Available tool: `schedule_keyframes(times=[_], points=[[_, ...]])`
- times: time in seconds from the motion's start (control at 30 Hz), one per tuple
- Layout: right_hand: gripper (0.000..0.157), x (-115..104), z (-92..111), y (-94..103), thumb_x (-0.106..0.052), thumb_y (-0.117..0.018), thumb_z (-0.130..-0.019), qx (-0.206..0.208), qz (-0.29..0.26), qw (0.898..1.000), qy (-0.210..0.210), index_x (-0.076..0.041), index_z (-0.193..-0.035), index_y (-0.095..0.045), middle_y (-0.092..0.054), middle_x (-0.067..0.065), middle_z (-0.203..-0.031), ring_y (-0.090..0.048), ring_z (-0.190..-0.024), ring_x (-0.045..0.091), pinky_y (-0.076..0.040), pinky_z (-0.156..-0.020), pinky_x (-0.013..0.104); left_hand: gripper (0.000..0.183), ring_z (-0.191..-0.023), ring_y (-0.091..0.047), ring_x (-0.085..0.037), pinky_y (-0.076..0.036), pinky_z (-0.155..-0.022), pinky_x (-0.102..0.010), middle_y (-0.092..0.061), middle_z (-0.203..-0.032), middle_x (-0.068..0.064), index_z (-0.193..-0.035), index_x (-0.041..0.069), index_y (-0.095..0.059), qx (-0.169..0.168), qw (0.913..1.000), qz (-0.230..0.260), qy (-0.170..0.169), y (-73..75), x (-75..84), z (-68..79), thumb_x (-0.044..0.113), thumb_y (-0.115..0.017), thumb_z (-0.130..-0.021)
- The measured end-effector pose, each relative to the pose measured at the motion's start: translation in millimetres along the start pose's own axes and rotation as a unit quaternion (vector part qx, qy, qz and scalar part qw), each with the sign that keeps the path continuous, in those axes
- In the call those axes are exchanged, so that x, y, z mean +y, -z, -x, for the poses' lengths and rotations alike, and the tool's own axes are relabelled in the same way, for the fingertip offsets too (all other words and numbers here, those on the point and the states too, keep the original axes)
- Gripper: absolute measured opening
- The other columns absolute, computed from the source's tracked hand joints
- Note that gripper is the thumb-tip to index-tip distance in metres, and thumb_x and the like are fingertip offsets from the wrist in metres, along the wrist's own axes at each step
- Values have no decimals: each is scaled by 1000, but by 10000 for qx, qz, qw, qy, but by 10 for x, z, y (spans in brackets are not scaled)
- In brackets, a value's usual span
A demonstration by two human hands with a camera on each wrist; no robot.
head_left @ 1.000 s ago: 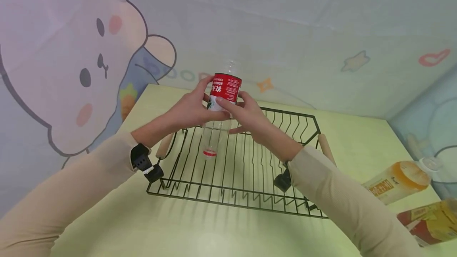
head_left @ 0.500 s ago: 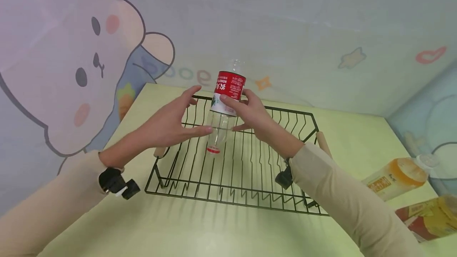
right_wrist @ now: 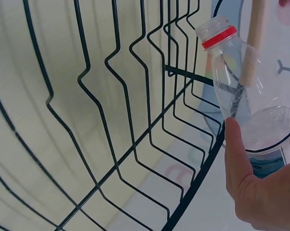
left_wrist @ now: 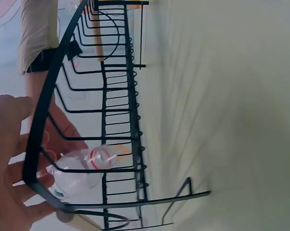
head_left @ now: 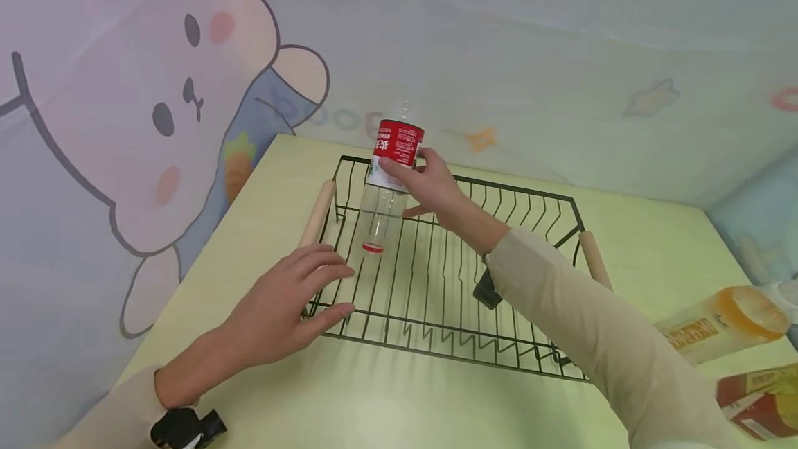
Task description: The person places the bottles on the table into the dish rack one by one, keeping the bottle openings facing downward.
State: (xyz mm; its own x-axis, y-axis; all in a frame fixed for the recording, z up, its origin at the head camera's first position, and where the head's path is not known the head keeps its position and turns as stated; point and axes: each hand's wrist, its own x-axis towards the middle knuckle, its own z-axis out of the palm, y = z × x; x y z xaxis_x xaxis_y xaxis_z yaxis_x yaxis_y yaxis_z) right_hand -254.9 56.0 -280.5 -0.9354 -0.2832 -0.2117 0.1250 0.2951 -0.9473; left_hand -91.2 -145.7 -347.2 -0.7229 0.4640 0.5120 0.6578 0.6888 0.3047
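A clear plastic bottle with a red-and-white label is tilted neck down over the dish rack. My right hand grips it around the label, thumb across the front. The right wrist view shows its uncapped neck with a red ring, pointing at the wires. Down at the rack's front left corner is my left hand, fingers loosely bent, holding nothing. In the left wrist view the left hand's fingers lie behind the black end bar of the dish rack.
Wooden handles sit at both ends of the wire rack, which stands on a pale green table. To the right, beside the right sleeve, are an orange-tinted bottle and a red-and-yellow one. A cartoon-printed cloth hangs behind.
The left hand has let go of the bottle and moved down and left to the rack's front corner. The right hand still holds the bottle in nearly the same place.
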Motion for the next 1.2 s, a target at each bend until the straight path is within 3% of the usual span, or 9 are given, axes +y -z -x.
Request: schedule_keyframes(times=[0.2,0.5,0.77,0.93,1.2], points=[[73,66,-47,1,-43,-66,-88,71,-19,9999,-140,-11,-142,-28,-46,11,-132,-53,-116,29,-55,-78,53,31,-111,-56,-22,-38,-102,-39,-64,-99,2,-94,14,-68,595,9968,283,-454,-242,88,52,38,-50,-99],[72,195,-10,9,-42,-66,-89,82,-1,9998,-203,-9,-142,-29,-45,11,-135,-52,-119,28,-54,-81,53,32,-95,-60,-15,-33,-105,-46,-65,-86,7,-82,17,-69,1026,9928,484,-397,-469,279,56,29,-45,-100],[72,294,47,40,-43,-66,-89,162,128,9994,-279,-9,-141,-29,-47,13,-130,-53,-116,29,-56,-77,50,31,-93,-59,-14,-32,-106,-44,-64,-83,8,-79,18,-68,1021,9920,617,-420,-519,417,32,28,-46,-98],[78,348,67,15,-47,-67,-86,305,433,9984,-197,-11,-144,-29,-50,12,-128,-56,-111,26,-58,-72,43,31,-93,-60,-14,-33,-106,-44,-64,-83,8,-79,18,-68,1073,9914,634,-390,-542,446,46,27,-46,-98],[81,426,104,79,-56,-67,-82,849,1435,9859,118,-9,-141,-38,-61,11,-109,-66,-89,29,-58,-70,42,30,-92,-60,-14,-33,-105,-44,-64,-82,8,-77,18,-67,1117,9892,806,-493,-596,460,13,27,-47,-98]])
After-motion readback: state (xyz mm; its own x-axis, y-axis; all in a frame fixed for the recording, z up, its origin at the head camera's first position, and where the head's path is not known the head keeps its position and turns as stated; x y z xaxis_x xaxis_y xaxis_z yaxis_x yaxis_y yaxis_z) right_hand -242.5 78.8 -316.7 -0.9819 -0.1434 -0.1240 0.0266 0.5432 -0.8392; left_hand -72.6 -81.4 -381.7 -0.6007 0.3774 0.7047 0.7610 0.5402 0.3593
